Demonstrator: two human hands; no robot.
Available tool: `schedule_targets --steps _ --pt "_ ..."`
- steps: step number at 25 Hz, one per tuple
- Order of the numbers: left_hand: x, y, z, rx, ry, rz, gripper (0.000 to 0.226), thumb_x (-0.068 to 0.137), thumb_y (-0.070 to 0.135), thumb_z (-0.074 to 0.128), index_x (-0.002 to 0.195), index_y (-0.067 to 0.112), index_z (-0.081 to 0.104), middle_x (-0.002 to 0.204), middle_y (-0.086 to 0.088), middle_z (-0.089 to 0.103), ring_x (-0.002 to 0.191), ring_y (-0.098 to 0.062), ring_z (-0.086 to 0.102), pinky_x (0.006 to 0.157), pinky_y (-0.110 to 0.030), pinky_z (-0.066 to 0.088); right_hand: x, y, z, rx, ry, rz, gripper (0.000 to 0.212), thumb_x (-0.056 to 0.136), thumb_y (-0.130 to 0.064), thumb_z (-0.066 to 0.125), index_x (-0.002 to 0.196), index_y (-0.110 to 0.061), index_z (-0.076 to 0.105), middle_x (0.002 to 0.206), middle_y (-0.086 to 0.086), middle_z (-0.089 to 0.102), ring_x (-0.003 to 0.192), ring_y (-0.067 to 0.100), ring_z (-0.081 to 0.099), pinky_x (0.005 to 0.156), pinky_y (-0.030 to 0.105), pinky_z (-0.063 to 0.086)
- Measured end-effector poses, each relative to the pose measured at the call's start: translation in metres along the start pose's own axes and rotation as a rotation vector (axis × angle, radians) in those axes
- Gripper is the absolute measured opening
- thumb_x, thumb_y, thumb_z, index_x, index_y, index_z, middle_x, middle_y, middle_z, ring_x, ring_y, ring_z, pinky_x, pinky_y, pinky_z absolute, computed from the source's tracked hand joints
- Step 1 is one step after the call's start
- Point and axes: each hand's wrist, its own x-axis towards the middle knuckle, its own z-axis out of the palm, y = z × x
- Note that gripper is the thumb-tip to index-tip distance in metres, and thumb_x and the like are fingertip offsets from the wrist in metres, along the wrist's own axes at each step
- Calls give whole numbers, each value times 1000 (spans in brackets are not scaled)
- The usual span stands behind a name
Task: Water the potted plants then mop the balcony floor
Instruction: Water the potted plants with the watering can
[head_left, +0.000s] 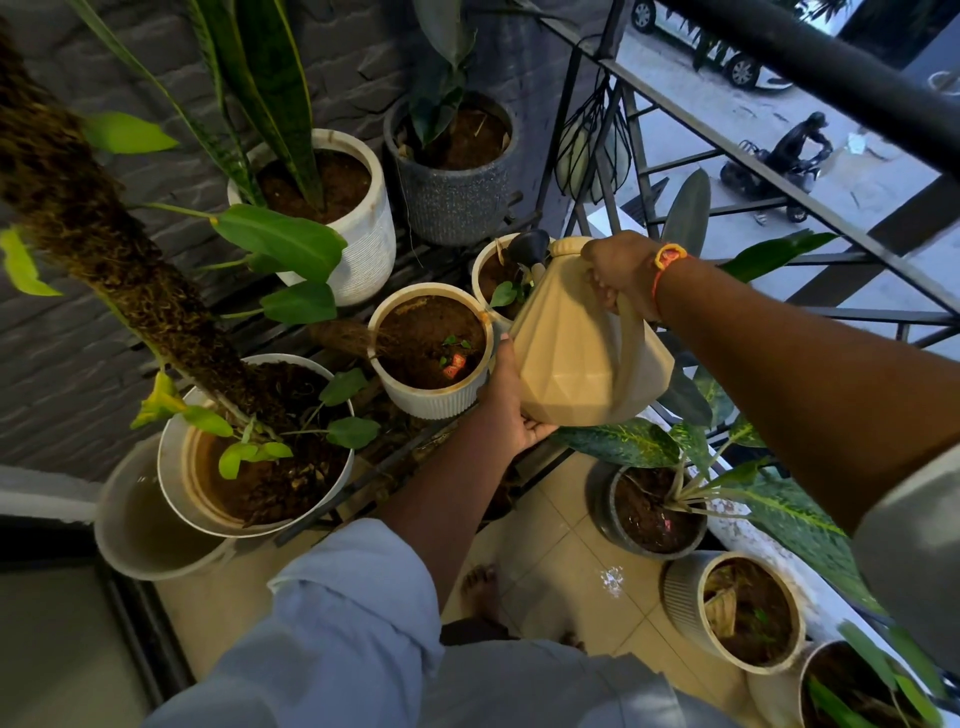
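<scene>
I hold a beige faceted watering can (582, 353) with both hands. My right hand (621, 273) grips its handle from above, and my left hand (511, 405) cups its base from below. The can tilts forward; its dark spout head (527, 247) hangs over a small white pot (493, 275) holding a tiny green plant. Just left of it stands a white ribbed pot (431, 402) of brown soil with a small seedling. A large white pot (171, 467) with a moss pole and green leaves sits at the left.
A white pot (371, 234) with a snake plant and a grey speckled pot (457, 202) stand behind on a dark metal rack. More potted plants (623, 540) line the ledge at the right by a black railing (779, 171). Beige floor tiles (561, 561) and my bare foot lie below.
</scene>
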Motion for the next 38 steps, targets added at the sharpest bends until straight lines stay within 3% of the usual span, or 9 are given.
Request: schedule_targets --steps 8,11,15,17,22,25,28,32,38 --pt "10 2 -10 36 13 40 94 77 81 66 146 21 49 133 -15 63 111 -34 65 78 -48 60 -1 10 10 46 59 2 30 98 -22 43 76 -8 59 64 9 52 51 20 47 53 29 42" --pt "15 1 -20 53 -10 43 85 84 75 64 148 22 46 132 -13 60 108 -32 63 85 -48 56 -1 28 25 86 104 2 26 97 -32 44 94 -11 59 63 7 55 49 20 49 52 30 45" --pt "24 -3 -36 47 -7 40 82 88 70 63 153 26 41 122 -12 59 103 -32 61 80 -47 55 -7 53 45 75 124 -30 39 92 -44 44 87 -10 62 67 10 62 63 29 60 73 45 57" --pt "28 -5 -44 29 -8 45 76 91 66 61 152 26 40 113 -11 58 100 -33 60 84 -49 54 -15 65 53 76 84 -49 39 96 -43 44 98 -8 62 77 11 64 71 30 62 78 47 57" --pt "40 -18 -66 -13 -4 42 63 90 71 60 139 34 49 118 -8 62 106 -36 63 90 -56 56 -41 96 73 76 -56 -89 31 103 -42 47 103 -12 55 68 5 63 43 14 61 64 41 62" --pt "46 -33 -85 6 36 62 82 78 75 71 147 34 52 135 -10 66 121 -40 64 98 -70 52 -56 121 86 110 -154 -100 33 101 -43 51 106 -10 52 62 6 66 50 20 65 75 52 63" --pt "52 -56 -106 40 89 62 92 64 77 78 145 40 54 140 -10 64 125 -41 61 101 -72 48 -78 143 96 128 -198 -106 38 103 -39 50 112 -2 50 68 13 65 57 24 65 76 51 62" --pt "30 -93 -117 5 129 26 81 74 75 72 144 37 53 140 -13 60 123 -43 59 94 -69 53 -101 173 101 100 -232 -134 34 104 -38 47 102 -5 53 66 12 67 59 27 68 67 41 58" --pt "16 -153 -124 6 211 -53 95 71 75 77 151 35 45 146 -11 55 126 -41 56 105 -69 47 -114 220 99 108 -239 -61 33 104 -38 47 94 -7 52 65 13 63 55 24 62 62 39 56"
